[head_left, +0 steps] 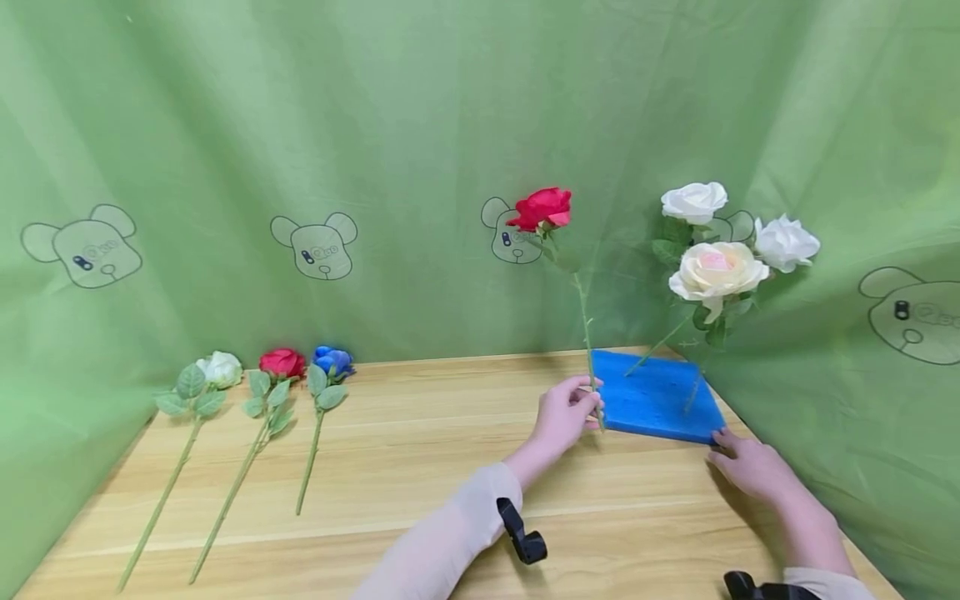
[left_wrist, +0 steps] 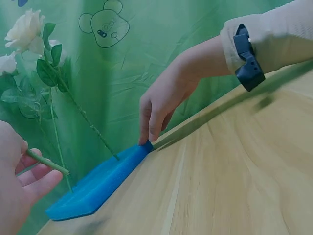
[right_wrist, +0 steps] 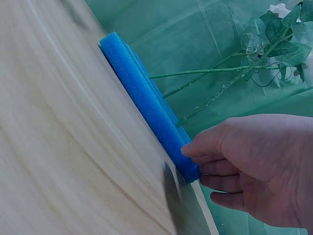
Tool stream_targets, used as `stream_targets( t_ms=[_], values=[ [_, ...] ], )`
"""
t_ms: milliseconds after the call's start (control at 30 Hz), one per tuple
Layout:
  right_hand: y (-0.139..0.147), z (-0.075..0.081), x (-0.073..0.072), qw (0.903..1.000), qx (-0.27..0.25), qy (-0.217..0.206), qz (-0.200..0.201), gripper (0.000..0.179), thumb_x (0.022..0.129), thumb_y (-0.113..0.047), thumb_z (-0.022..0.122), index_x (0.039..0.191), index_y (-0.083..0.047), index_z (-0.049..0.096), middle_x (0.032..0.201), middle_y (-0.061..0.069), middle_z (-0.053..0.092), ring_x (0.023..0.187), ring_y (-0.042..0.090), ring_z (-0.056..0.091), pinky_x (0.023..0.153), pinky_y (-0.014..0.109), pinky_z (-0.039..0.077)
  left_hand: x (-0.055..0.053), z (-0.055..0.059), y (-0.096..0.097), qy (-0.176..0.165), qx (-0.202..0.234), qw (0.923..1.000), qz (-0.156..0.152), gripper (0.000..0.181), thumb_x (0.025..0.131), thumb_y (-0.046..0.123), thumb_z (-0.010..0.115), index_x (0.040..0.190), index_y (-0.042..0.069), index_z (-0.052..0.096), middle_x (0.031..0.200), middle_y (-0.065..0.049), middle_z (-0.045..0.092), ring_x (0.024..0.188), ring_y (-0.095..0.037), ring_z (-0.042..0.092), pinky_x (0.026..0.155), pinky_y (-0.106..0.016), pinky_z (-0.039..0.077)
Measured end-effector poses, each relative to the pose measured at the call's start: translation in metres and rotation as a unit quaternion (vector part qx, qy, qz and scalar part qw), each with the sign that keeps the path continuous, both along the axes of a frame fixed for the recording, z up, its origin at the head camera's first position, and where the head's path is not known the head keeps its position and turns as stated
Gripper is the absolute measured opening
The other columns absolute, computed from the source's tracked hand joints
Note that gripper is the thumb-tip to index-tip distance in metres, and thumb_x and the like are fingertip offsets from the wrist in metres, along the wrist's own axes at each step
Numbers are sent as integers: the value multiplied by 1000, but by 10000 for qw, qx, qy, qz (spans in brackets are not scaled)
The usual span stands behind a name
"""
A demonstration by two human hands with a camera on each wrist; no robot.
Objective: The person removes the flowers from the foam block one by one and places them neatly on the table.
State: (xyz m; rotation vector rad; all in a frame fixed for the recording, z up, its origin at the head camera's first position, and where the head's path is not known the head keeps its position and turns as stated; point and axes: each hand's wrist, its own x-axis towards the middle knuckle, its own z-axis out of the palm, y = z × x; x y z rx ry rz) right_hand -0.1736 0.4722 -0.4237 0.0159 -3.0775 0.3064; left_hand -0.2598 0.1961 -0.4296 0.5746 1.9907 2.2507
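My left hand (head_left: 564, 414) pinches the lower stem of a red rose (head_left: 543, 208), which stands nearly upright beside the left edge of a blue foam board (head_left: 652, 400). In the left wrist view the cut stem end (left_wrist: 61, 170) pokes out past the fingers, apart from the foam. My right hand (head_left: 753, 468) grips the board's near right corner, thumb and fingertips against it in the right wrist view. Stuck in the board are two white roses (head_left: 693, 202) and a cream rose with a pink centre (head_left: 718, 271); their stems lean.
On the left of the wooden table (head_left: 420, 467) lie a white rose (head_left: 221, 369), another red rose (head_left: 282, 363) and a blue rose (head_left: 332, 362), stems towards me. A green curtain (head_left: 420, 167) with bear prints hangs behind and on both sides.
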Motion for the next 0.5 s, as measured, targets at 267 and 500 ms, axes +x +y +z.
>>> stream_targets(
  t_ms=[267, 500],
  values=[
    [3, -4, -2, 10000, -27, -25, 8, 49, 98, -20, 51, 130, 17, 48, 133, 44, 42, 116, 64, 42, 93, 67, 43, 9, 4, -33, 2, -245, 9996, -168, 23, 93, 4, 62, 114, 8, 69, 89, -18, 70, 68, -12, 64, 64, -35, 63],
    [4, -3, -3, 9999, -41, -95, -47, 51, 99, -23, 50, 131, 17, 47, 134, 44, 41, 117, 64, 42, 92, 68, 43, 20, 4, -63, -110, -459, 9981, -405, 25, 94, 4, 60, 118, 5, 66, 90, -17, 70, 71, -11, 65, 66, -35, 63]
  ],
)
